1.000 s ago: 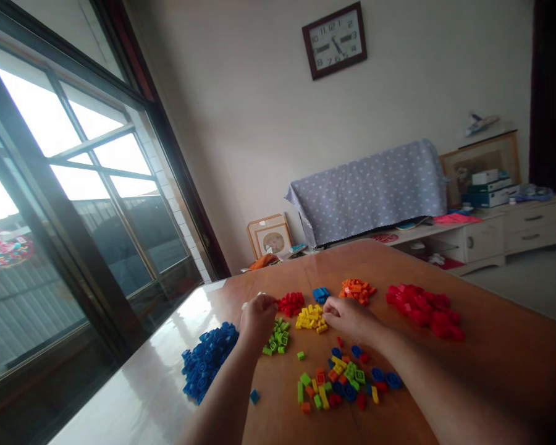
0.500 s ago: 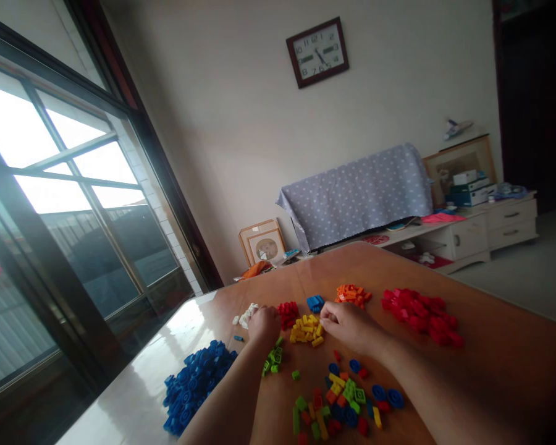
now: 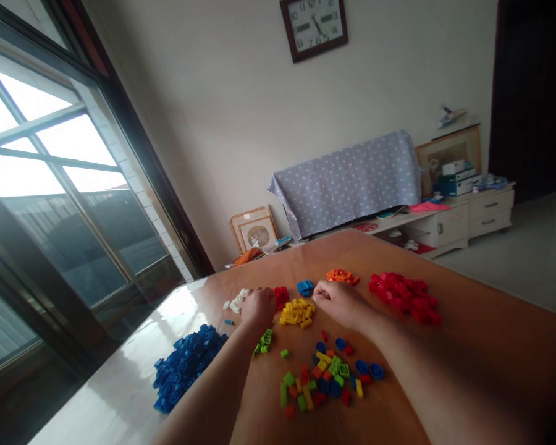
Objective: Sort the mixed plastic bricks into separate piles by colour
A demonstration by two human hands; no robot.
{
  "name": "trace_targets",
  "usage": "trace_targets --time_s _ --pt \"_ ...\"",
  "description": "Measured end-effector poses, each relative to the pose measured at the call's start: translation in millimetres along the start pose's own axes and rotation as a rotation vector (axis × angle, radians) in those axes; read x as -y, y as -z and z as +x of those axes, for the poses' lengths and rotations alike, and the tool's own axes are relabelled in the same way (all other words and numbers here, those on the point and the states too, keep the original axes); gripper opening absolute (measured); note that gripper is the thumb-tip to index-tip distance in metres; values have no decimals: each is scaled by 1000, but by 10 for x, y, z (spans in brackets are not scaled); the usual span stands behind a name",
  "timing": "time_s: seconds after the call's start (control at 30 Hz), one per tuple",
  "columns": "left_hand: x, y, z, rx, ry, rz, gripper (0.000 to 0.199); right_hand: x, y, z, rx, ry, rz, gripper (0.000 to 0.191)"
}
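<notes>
Beyond the mixed bricks, my left hand (image 3: 258, 307) is curled shut between the white pieces (image 3: 238, 301) and a small heap of red bricks (image 3: 281, 297). Its fingertips are hidden, so what it holds does not show. My right hand (image 3: 341, 303) is also closed, its fingertips beside the small blue bricks (image 3: 305, 288) and just beyond the yellow bricks (image 3: 298, 313). I cannot make out anything between those fingers. Partly behind my left wrist lie lime green bricks (image 3: 264, 342). Orange bricks (image 3: 342, 276) lie behind my right hand.
A large heap of blue round pieces (image 3: 188, 366) lies left on the wooden table (image 3: 254, 414). Loose mixed-colour bricks (image 3: 335, 367) are scattered between my forearms. A pile of larger red pieces (image 3: 404, 297) lies at the right. A low white cabinet (image 3: 454, 224) stands past the table.
The camera view has shifted, so everything sits higher and further left in the picture. My right hand has moved slightly away from me, toward the small blue bricks. My left hand stays by the white pieces.
</notes>
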State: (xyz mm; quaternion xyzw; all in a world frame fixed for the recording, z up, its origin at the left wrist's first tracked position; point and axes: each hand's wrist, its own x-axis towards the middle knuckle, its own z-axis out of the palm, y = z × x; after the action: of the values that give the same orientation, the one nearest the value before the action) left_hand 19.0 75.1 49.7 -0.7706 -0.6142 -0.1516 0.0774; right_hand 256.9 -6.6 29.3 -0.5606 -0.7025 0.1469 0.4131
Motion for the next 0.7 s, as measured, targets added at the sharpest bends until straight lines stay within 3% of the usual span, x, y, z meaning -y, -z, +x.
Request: trace_targets --time_s 0.07,0.2,0.3,0.5,0.7 --pt "-99 57 -59 40 -105 -65 21 -22 -1 6 -24 -3 -18 18" --pt "-320 101 -227 243 -318 -328 24 -31 1 4 -30 -12 -35 16" --pt "-478 68 -372 374 -395 -426 23 -11 16 -3 -21 -9 -28 16" --pt "-708 -58 -538 461 -341 -310 22 -5 6 10 -37 -8 -34 17" --pt "-781 -204 -498 459 -303 -336 17 -5 2 7 -35 -7 -28 19"
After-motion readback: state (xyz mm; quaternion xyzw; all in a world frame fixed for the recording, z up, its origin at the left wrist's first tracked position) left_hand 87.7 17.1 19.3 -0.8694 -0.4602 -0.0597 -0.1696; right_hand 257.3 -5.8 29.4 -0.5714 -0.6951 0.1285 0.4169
